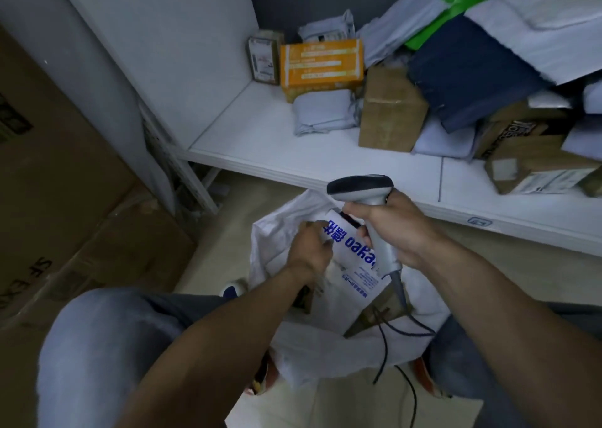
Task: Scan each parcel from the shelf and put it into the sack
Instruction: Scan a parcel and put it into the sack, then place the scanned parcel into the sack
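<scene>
A white sack (329, 352) stands open on the floor between my knees. Over its mouth my left hand (309, 248) grips a white parcel with blue lettering (350, 248), which lies partly inside the sack. My right hand (394, 229) holds the grey barcode scanner (365, 189) by its handle, head pointing left just above the parcel, and its fingertips touch the parcel too. The scanner's black cable (400, 326) trails down over the sack. A brown box (378, 313) shows inside the sack.
The white shelf (293, 154) ahead carries an orange box (321, 66), grey mailers (324, 111), brown cartons (391, 108) and a dark blue package (469, 69) heaped to the right. Large cardboard boxes (65, 199) stand on the left.
</scene>
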